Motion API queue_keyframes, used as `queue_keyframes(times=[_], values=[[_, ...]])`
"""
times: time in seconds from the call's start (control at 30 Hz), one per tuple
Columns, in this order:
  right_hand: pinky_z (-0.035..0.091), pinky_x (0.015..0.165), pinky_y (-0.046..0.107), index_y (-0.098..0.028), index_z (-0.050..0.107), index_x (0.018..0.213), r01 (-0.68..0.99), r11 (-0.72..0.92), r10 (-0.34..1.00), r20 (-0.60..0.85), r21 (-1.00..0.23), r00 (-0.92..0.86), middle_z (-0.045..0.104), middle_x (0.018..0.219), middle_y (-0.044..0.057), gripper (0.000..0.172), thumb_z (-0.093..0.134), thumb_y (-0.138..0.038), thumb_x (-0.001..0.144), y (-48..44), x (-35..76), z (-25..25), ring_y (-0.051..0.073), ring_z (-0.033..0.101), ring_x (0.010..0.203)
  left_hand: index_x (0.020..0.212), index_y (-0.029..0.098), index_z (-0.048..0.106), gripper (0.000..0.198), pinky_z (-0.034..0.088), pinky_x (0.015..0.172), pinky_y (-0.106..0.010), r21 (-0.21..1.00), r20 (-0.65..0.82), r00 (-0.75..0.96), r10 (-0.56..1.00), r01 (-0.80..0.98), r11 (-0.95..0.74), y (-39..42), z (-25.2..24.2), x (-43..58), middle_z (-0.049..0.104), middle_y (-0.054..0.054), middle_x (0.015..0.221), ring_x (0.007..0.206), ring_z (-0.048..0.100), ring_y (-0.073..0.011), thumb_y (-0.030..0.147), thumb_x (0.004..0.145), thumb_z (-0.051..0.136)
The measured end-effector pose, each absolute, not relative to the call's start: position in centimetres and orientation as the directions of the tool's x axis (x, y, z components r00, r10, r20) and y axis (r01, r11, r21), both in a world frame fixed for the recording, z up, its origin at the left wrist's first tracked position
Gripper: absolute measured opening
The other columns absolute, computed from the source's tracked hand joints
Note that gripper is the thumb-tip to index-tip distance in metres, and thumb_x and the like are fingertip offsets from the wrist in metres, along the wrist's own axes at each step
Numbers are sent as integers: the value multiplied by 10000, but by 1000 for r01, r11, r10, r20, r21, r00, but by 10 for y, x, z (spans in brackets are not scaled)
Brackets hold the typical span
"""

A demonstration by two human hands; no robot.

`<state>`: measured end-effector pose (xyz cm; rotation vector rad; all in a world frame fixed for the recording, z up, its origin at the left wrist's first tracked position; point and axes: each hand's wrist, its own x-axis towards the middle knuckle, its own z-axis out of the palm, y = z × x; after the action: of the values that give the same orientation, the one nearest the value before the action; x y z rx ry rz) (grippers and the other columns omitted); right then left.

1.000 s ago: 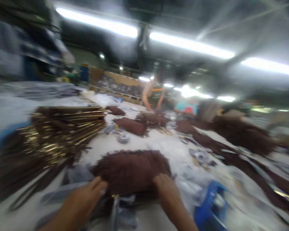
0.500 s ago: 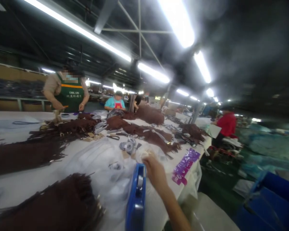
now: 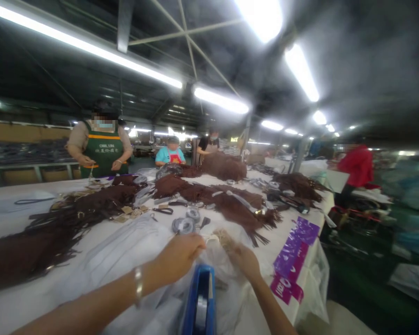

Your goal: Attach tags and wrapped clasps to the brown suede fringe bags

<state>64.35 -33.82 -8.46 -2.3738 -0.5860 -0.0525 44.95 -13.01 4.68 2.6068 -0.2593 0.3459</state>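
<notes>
My left hand (image 3: 179, 253), a bracelet on its wrist, reaches across the white table (image 3: 38, 274), its fingers pinched on clear plastic wrapping (image 3: 212, 251). My right hand (image 3: 243, 260) is closed on a pale, stringy bundle (image 3: 222, 236) at the same spot. The two hands almost touch. A blue tape dispenser (image 3: 200, 298) stands just in front of them at the near edge. Two grey tape rolls (image 3: 183, 225) lie just beyond the hands.
Piles of brown fringed pieces (image 3: 101, 202) (image 3: 237, 204) cover much of the table. Purple labels (image 3: 295, 253) lie by the right edge, where a plastic bag hangs. A person in a green apron (image 3: 103, 149) and others stand across; a person in red (image 3: 356, 167) is at the right.
The view has swung right, away from the brown fringed piece both hands lay on. My right hand reached out past the tape dispenser, and my left hand has now joined it at the plastic.
</notes>
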Motion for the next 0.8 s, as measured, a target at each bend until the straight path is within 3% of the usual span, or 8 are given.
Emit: queue_keyframes(times=[0.13,0.27,0.37,0.47,0.53,0.63,0.8], values=[[442,621,256,-201,574,723,443,-503,457,206,-743,865,616,667,-21,230,537,-386,855,-352,654,-78,153,590,664,973,173,669,254,437,831,-306,499,242,964,-110,-221,-838,-169,0,558,689,-76,992,938,607,-229,76,798,514],[427,572,250,-208,560,738,420,-382,480,212,-823,851,567,651,-30,241,521,-427,831,-356,661,-71,151,554,623,948,160,665,282,444,791,-297,591,227,974,-10,-146,-793,-181,-33,603,678,-75,972,889,602,-218,57,724,528],[407,549,250,-209,548,726,399,-309,496,212,-863,842,539,612,-37,274,521,-457,836,-353,664,-70,136,511,563,878,148,658,184,428,686,-284,677,232,967,107,-82,-732,-178,-38,612,660,-64,882,760,583,-193,125,739,540],[401,528,249,-210,530,751,353,-241,518,187,-904,835,546,603,-36,291,523,-492,824,-346,666,-75,129,509,530,680,155,621,56,385,609,-267,754,242,959,149,-89,-651,-174,-35,612,597,-20,680,658,545,-171,166,718,581],[414,515,249,-213,530,845,308,-203,537,157,-929,829,579,649,-29,306,512,-516,803,-341,666,-79,137,541,539,603,164,579,115,364,568,-254,808,252,954,164,-115,-577,-172,-32,609,537,9,586,599,522,-153,188,714,593],[412,483,251,-214,532,929,264,-208,578,99,-942,810,582,602,-40,341,499,-514,770,-335,664,-89,145,549,494,661,173,575,126,357,506,-230,892,269,935,231,-152,-426,-165,-24,601,518,36,574,514,509,-122,259,753,587],[368,455,253,-221,559,741,314,-351,566,67,-882,822,505,463,-53,186,460,-379,732,-338,660,-100,139,490,401,842,183,521,227,330,399,-198,967,252,872,420,-205,-153,-140,3,581,594,15,687,440,549,-103,410,829,519]])
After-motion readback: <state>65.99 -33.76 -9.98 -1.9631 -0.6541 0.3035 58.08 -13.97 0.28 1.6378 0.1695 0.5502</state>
